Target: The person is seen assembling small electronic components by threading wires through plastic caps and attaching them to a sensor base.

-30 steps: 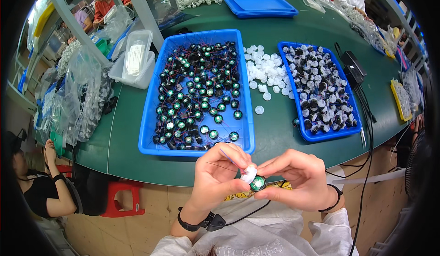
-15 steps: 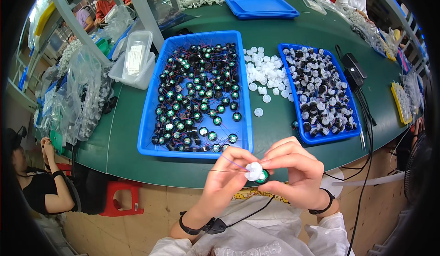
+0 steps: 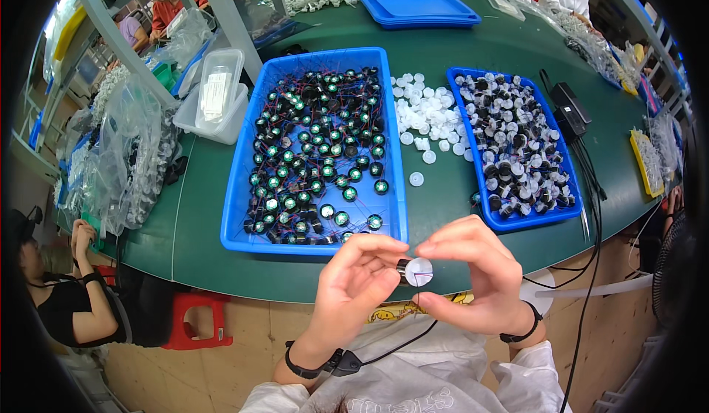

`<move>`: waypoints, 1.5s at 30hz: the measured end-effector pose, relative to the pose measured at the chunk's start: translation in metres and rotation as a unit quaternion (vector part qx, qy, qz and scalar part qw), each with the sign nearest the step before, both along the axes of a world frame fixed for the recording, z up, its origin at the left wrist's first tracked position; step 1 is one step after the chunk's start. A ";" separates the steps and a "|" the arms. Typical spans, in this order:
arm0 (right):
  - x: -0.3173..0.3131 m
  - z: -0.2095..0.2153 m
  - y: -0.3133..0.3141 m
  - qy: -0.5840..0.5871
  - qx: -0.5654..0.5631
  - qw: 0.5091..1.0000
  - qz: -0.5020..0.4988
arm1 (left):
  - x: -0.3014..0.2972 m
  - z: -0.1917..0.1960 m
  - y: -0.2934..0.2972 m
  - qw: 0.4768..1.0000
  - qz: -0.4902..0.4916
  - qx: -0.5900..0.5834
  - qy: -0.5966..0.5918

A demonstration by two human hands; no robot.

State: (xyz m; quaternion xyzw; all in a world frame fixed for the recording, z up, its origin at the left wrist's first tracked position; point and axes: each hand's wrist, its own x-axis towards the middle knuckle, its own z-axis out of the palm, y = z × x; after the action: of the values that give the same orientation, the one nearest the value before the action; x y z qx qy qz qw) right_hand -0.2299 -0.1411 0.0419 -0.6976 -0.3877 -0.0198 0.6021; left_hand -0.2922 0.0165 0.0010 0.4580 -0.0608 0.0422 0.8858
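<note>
A small round black component [image 3: 402, 268] with a white plastic cap [image 3: 420, 267] on its end is held up just in front of the table edge. Thin wires cross the cap's face and hang below it. My left hand [image 3: 354, 287] is closed on the black body from the left side. On the right, my right hand [image 3: 480, 276] curves around the cap, forefinger above and thumb below, with a gap between them; the thumb tip is close to the wires. Beyond my hands, a big blue tray [image 3: 230, 224] holds many black components with green faces and wires.
A smaller blue tray [image 3: 509, 224] of capped components stands at right; loose white caps [image 3: 425, 110] lie between the trays. Nearby are a black power adapter [image 3: 570, 108] with cables, clear plastic containers [image 3: 214, 110] and stacked blue trays [image 3: 421, 7]. A person [image 3: 74, 295] sits at left.
The component has turned: its green face no longer shows, and the cap's face with the wires now points right. My right fingers have spread apart from their pinch.
</note>
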 end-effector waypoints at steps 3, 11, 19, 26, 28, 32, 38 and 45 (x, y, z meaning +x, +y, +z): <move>0.006 -0.001 -0.003 -0.052 -0.021 0.998 0.011 | 0.001 0.003 0.001 1.000 0.010 0.007 -0.004; 0.004 -0.006 -0.002 -0.010 -0.008 0.999 0.035 | -0.005 0.006 0.004 0.999 -0.036 -0.030 -0.005; 0.003 -0.007 0.012 0.076 0.045 0.993 0.076 | -0.003 0.003 0.010 0.998 -0.028 -0.047 -0.029; 0.002 -0.005 0.022 0.027 0.023 0.997 0.073 | -0.007 0.000 0.017 0.998 -0.026 -0.059 -0.024; 0.001 -0.003 0.023 0.018 0.013 0.998 0.067 | -0.008 -0.002 0.018 0.998 -0.022 -0.057 -0.020; 0.000 0.000 0.024 -0.012 -0.005 0.998 0.063 | -0.010 -0.002 0.018 0.998 -0.017 -0.060 -0.022; -0.004 0.000 0.025 -0.048 -0.024 0.997 0.049 | -0.013 -0.005 0.016 0.997 -0.008 -0.078 -0.027; -0.005 -0.002 0.027 -0.062 -0.024 0.997 0.040 | -0.012 -0.013 0.020 0.996 -0.006 -0.068 -0.060</move>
State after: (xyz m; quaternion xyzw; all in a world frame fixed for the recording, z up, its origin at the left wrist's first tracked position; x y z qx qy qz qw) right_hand -0.2354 -0.1142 0.0395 -0.6934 -0.4520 -0.0293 0.5604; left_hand -0.3040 0.0363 -0.0118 0.3934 -0.1135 0.0682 0.9098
